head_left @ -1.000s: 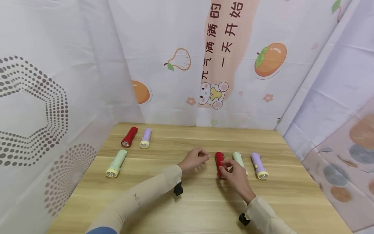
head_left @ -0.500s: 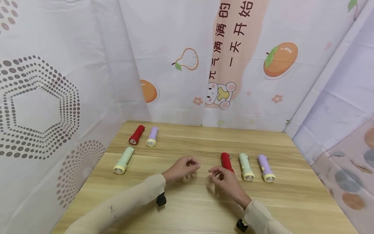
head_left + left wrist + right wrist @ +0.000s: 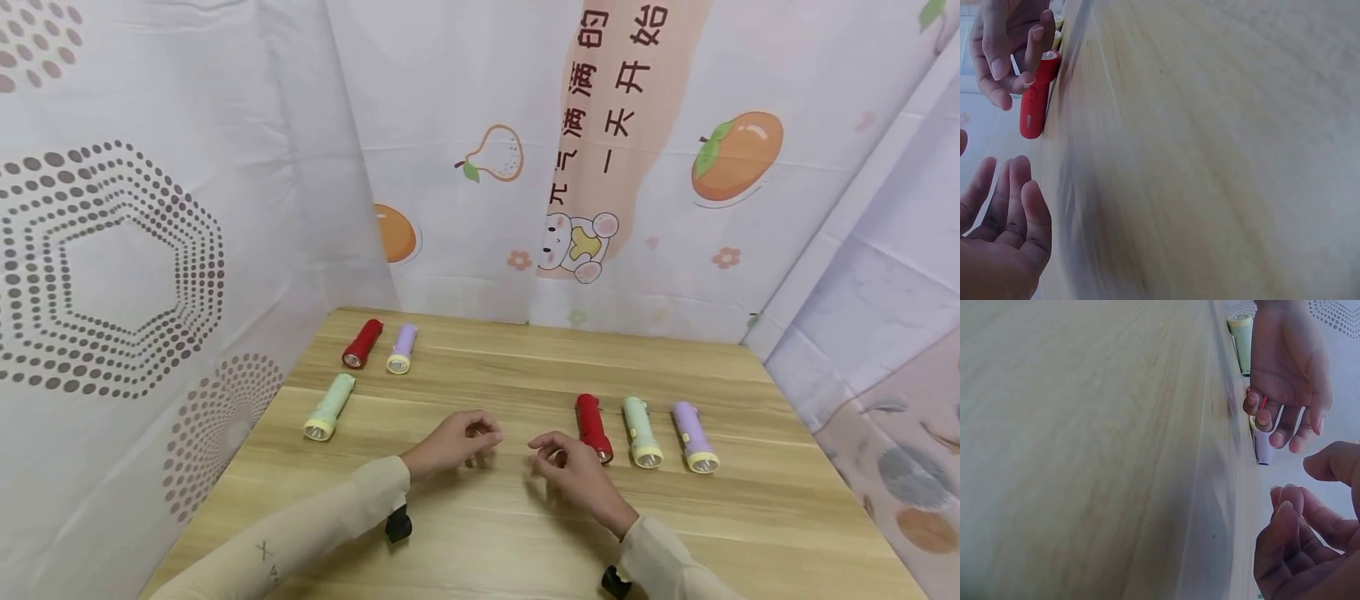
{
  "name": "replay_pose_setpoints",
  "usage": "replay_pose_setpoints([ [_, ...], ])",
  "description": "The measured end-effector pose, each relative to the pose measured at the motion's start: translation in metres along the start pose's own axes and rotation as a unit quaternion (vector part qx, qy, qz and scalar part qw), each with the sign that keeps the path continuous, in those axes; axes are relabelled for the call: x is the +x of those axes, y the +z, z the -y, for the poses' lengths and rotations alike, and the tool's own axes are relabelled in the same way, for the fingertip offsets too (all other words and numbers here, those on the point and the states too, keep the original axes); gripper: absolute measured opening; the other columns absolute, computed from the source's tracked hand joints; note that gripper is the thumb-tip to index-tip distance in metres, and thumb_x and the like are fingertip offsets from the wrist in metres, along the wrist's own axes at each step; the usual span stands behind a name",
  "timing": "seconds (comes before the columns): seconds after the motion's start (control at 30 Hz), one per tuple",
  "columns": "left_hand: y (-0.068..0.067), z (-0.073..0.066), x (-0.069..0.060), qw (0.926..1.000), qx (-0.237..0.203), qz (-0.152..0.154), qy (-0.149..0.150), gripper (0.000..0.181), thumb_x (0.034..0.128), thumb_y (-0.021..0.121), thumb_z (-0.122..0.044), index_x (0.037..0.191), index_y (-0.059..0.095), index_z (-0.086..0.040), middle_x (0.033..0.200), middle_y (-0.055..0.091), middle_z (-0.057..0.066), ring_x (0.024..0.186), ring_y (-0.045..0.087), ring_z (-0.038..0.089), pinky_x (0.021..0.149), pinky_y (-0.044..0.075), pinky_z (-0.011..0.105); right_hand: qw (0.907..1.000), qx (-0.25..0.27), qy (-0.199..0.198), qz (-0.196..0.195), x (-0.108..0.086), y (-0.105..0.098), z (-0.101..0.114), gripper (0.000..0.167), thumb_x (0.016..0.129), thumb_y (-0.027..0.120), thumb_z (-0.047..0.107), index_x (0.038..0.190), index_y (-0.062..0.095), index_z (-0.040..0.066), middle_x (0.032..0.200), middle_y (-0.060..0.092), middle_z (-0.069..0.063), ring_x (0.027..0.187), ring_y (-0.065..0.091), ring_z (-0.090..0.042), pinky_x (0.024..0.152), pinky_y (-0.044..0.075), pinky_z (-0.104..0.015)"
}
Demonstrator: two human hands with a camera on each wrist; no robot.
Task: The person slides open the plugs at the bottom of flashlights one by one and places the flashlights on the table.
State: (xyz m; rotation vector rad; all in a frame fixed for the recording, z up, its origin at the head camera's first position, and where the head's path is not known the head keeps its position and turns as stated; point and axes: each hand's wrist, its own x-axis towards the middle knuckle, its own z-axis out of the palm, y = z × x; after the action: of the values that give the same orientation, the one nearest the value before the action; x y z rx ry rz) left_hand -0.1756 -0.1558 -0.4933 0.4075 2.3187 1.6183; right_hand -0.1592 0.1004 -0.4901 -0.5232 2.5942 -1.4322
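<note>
Inside table edges [image 3: 637,340], left hand [image 3: 452,443], right hand [image 3: 577,475] apart; red flashlight [image 3: 590,419] beside right.

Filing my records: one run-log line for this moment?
left hand: empty; right hand: empty, near a red flashlight; six flashlights: on table

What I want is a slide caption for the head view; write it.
Empty left hand and right hand above a wood-grain table bearing two red, two mint-green and two purple cylindrical flashlights.
</note>
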Motion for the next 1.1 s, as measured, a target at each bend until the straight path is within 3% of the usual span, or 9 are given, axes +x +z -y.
replay_pose_setpoints([
  [0.27,-0.016,0.001,0.0,0.9994,0.009,-0.032,-0.003,0.024,0.1034,0.064,-0.032,0.113,0.068,-0.011,0.104,0.069,0.003,0.09,0.067,0.022,0.073,0.055,0.034,0.9995,0.02,0.021,0.011,0.012,0.011,0.003,0.02,0.098,0.072,0.021,0.114,0.072,0.009,0.094,0.069,-0.003,0.074,0.059,-0.015,0.056,0.047,-0.024],
  [0.5,-0.048,0.014,0.006,0.9957,0.018,-0.089,-0.018,0.023,0.1039,0.064,-0.032,0.115,0.068,-0.011,0.105,0.07,0.005,0.091,0.068,0.019,0.072,0.056,0.033,0.997,0.062,0.037,0.03,0.029,0.023,0.01,0.027,0.099,0.07,0.028,0.117,0.071,0.007,0.095,0.065,-0.005,0.064,0.058,-0.019,0.051,0.049,-0.028],
  [0.6,-0.066,0.018,0.007,0.9918,0.008,-0.123,-0.035,0.025,0.1038,0.063,-0.031,0.116,0.069,-0.01,0.107,0.069,0.006,0.093,0.067,0.02,0.076,0.056,0.035,0.9956,0.077,0.031,0.041,0.037,0.029,0.015,0.028,0.1,0.07,0.027,0.117,0.07,0.005,0.094,0.065,-0.006,0.061,0.058,-0.02,0.05,0.05,-0.029],
  [0.83,-0.107,0.027,0.007,0.9814,-0.003,-0.189,-0.032,0.025,0.105,0.062,-0.025,0.116,0.068,-0.004,0.109,0.069,0.01,0.094,0.069,0.023,0.083,0.057,0.037,0.9938,0.095,0.037,0.045,0.053,0.046,0.025,0.028,0.1,0.069,0.03,0.115,0.071,0.007,0.091,0.065,-0.004,0.057,0.057,-0.017,0.048,0.048,-0.028],
  [0.97,-0.125,0.033,0.005,0.9726,-0.037,-0.226,-0.038,0.025,0.1047,0.062,-0.023,0.112,0.067,0.001,0.107,0.068,0.015,0.093,0.069,0.03,0.08,0.058,0.035,0.9931,0.1,0.037,0.048,0.059,0.056,0.03,0.027,0.1,0.069,0.032,0.114,0.072,0.009,0.09,0.065,-0.003,0.057,0.057,-0.016,0.048,0.048,-0.028],
  [1.1,-0.138,0.033,0.004,0.9643,-0.038,-0.259,-0.038,0.028,0.1037,0.063,-0.022,0.112,0.067,0.004,0.107,0.069,0.019,0.094,0.068,0.032,0.079,0.058,0.036,0.9928,0.104,0.032,0.05,0.067,0.066,0.038,0.027,0.1,0.068,0.035,0.112,0.072,0.011,0.09,0.067,-0.006,0.057,0.057,-0.017,0.047,0.047,-0.028],
])
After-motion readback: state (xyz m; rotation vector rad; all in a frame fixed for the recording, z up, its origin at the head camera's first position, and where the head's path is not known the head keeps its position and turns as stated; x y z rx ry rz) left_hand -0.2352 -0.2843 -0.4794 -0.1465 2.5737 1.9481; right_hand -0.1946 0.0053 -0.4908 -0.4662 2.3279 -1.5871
